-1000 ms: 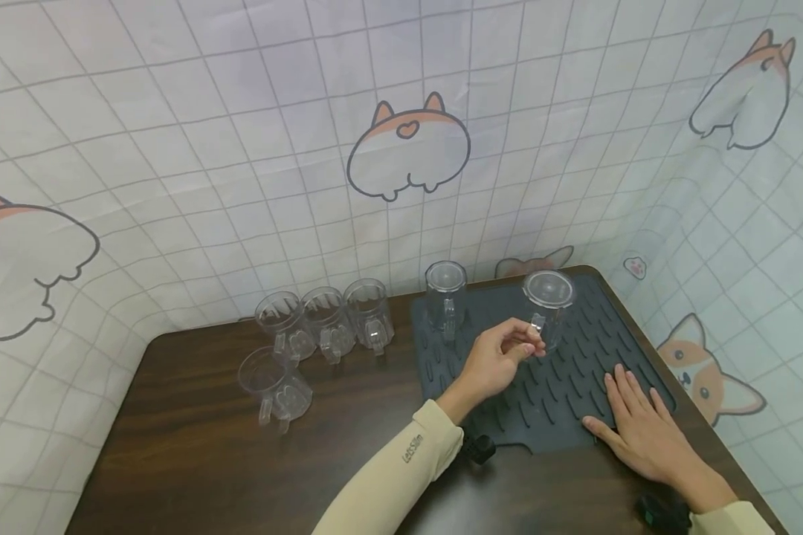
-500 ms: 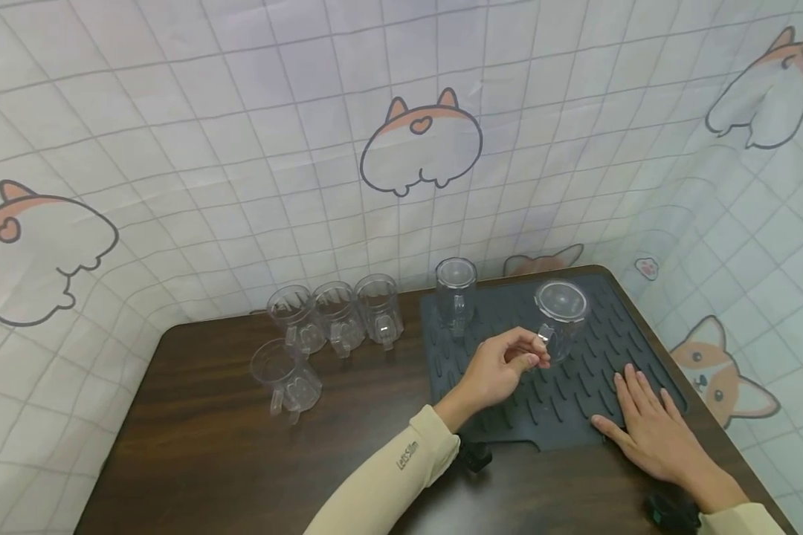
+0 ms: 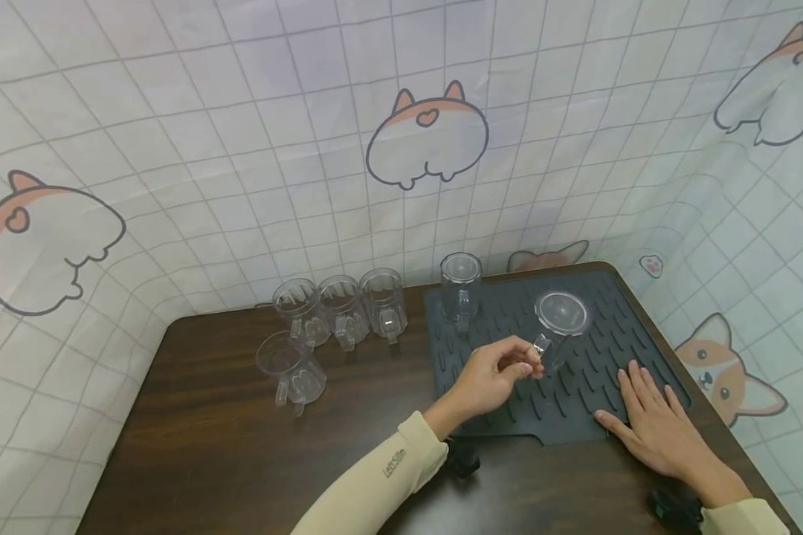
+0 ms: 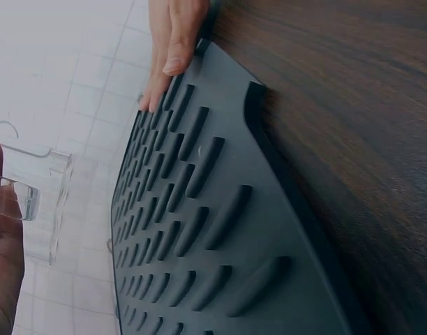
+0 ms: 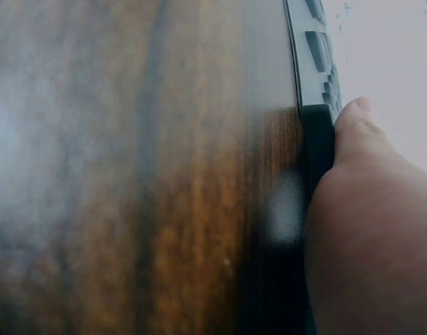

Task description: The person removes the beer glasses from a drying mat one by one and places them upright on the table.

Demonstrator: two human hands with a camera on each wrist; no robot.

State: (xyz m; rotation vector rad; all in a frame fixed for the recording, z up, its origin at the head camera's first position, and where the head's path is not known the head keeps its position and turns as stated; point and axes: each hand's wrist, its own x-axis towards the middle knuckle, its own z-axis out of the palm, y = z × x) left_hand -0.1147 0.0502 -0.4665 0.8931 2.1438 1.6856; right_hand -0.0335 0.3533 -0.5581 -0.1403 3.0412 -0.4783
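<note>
My left hand (image 3: pixel 498 375) pinches the handle of a clear mug (image 3: pixel 562 316), which is upside down with its base facing up. The left wrist view shows that mug (image 4: pixel 49 209) raised off the dark grey ridged mat (image 4: pixel 199 237). Flat on the right front part of the mat (image 3: pixel 508 423) rests my right hand (image 3: pixel 659 431), fingers spread. A second clear mug (image 3: pixel 461 290) stands upside down at the mat's back left corner. From the right wrist, only part of the right hand (image 5: pixel 374 230) shows at the mat's edge.
Left of the mat, several clear mugs stand upright on the dark wooden table (image 3: pixel 241 461). Three, including a mug (image 3: pixel 383 301), line up near the wall; another mug (image 3: pixel 293 368) stands in front of them. A patterned wall covering (image 3: pixel 274 200) encloses the back and right side.
My left hand has brought the mug a little toward me over the mat. The right hand stays in place on the mat. The head view has shifted slightly.
</note>
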